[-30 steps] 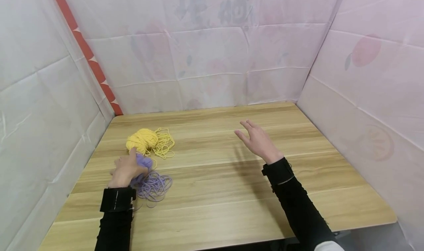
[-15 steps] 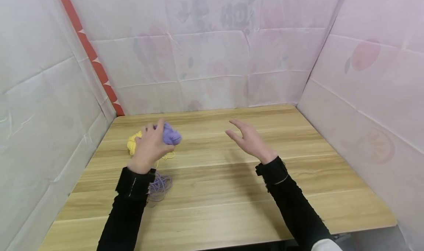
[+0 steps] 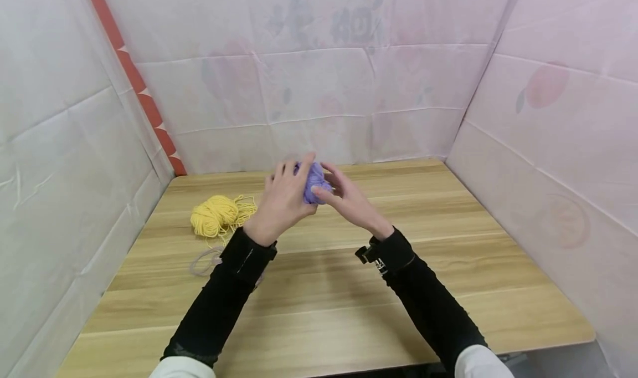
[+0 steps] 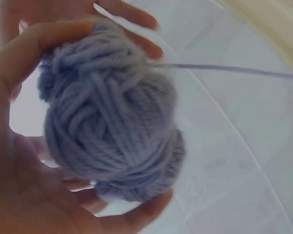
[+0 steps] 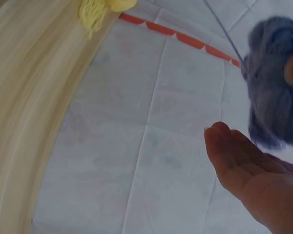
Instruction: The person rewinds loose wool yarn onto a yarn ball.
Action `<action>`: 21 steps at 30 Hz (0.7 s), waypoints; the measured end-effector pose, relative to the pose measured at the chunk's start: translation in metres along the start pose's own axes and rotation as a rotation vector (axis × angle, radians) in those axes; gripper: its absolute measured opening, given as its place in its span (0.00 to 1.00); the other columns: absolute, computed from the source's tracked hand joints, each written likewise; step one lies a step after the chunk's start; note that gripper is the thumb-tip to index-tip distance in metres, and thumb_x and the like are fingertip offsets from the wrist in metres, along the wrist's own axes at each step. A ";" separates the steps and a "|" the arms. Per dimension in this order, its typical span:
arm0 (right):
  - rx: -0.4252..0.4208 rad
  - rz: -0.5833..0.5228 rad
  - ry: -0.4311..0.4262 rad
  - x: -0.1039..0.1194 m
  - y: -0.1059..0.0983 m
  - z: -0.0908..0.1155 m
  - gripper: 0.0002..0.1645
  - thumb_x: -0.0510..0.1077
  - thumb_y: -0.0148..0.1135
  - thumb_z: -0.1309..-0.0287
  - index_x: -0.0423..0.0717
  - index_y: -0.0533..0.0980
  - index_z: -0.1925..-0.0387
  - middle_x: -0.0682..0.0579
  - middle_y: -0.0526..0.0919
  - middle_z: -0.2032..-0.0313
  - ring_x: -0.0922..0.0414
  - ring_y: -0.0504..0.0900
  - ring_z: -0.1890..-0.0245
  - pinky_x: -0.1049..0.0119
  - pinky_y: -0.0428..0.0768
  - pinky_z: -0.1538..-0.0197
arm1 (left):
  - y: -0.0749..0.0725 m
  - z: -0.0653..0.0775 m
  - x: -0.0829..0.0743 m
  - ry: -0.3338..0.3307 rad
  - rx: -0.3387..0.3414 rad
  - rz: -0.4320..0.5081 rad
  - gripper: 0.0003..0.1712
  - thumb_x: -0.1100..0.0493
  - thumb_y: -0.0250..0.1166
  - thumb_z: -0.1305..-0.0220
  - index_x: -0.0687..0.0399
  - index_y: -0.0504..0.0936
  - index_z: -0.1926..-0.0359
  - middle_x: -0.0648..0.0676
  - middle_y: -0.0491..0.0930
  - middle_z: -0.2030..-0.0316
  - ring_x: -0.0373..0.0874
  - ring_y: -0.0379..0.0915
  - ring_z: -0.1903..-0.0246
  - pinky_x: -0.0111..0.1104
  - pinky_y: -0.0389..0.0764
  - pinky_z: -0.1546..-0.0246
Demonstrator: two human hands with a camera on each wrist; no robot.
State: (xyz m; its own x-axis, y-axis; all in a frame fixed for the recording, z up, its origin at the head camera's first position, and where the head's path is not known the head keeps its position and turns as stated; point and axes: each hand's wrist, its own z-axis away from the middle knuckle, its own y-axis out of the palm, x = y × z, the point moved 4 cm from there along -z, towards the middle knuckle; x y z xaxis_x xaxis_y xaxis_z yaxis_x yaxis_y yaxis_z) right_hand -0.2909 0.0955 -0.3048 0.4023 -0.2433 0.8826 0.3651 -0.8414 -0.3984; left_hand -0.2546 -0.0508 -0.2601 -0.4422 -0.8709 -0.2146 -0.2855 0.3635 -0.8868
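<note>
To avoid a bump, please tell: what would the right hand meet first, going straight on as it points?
The right hand would likely meet the lumpy purple yarn ball first, or the left hand gripping it; depth is unclear.

Here's the ball of purple yarn [image 3: 315, 185], plump and lumpy, thick strands crossing its face, aloft in the left fingers [image 4: 149, 210]; one strand [image 4: 224, 68] runs off straight, while loose loops [image 3: 211, 251] lie on the desk [image 3: 319, 322] toward eight o'clock.
</note>
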 end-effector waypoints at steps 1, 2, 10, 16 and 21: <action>-0.005 -0.034 0.011 0.000 0.001 -0.001 0.43 0.55 0.56 0.34 0.56 0.47 0.25 0.44 0.69 0.35 0.49 0.76 0.41 0.56 0.80 0.44 | 0.000 -0.002 -0.003 0.024 -0.007 0.000 0.55 0.53 0.74 0.52 0.44 0.52 0.27 0.61 0.66 0.38 0.59 0.61 0.39 0.56 0.68 0.41; -0.011 -0.063 0.016 0.000 0.001 -0.002 0.44 0.54 0.57 0.35 0.57 0.46 0.25 0.44 0.70 0.37 0.49 0.77 0.43 0.57 0.81 0.47 | 0.001 -0.003 -0.006 0.048 -0.015 -0.002 0.55 0.53 0.74 0.52 0.44 0.52 0.26 0.60 0.66 0.39 0.59 0.60 0.39 0.55 0.67 0.39; -0.135 -0.194 0.001 -0.002 -0.009 0.001 0.39 0.45 0.61 0.38 0.54 0.55 0.30 0.41 0.74 0.45 0.53 0.78 0.51 0.64 0.82 0.54 | 0.004 -0.008 -0.013 0.200 -0.103 0.150 0.54 0.56 0.76 0.53 0.50 0.55 0.28 0.64 0.61 0.36 0.59 0.55 0.38 0.51 0.66 0.38; -0.213 -0.232 -0.003 -0.001 -0.025 0.006 0.36 0.45 0.61 0.39 0.51 0.58 0.31 0.44 0.74 0.44 0.56 0.78 0.48 0.68 0.81 0.49 | 0.002 -0.012 -0.005 0.121 -0.167 0.500 0.50 0.50 0.72 0.45 0.56 0.53 0.28 0.63 0.60 0.34 0.57 0.56 0.36 0.49 0.64 0.36; -0.277 -0.243 -0.012 0.003 -0.036 0.011 0.37 0.47 0.62 0.39 0.53 0.58 0.31 0.46 0.74 0.44 0.57 0.77 0.47 0.69 0.80 0.48 | 0.012 -0.014 0.003 -0.106 -0.052 0.801 0.44 0.50 0.64 0.36 0.56 0.50 0.28 0.64 0.70 0.44 0.56 0.72 0.47 0.43 0.79 0.48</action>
State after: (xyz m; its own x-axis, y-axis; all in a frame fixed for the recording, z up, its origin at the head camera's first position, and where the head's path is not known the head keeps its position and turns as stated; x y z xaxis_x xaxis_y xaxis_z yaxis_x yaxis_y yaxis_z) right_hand -0.2937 0.1305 -0.2907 0.3420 -0.0156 0.9396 0.2109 -0.9731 -0.0929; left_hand -0.2715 -0.0444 -0.2656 -0.4467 -0.3656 -0.8165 0.0435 0.9027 -0.4280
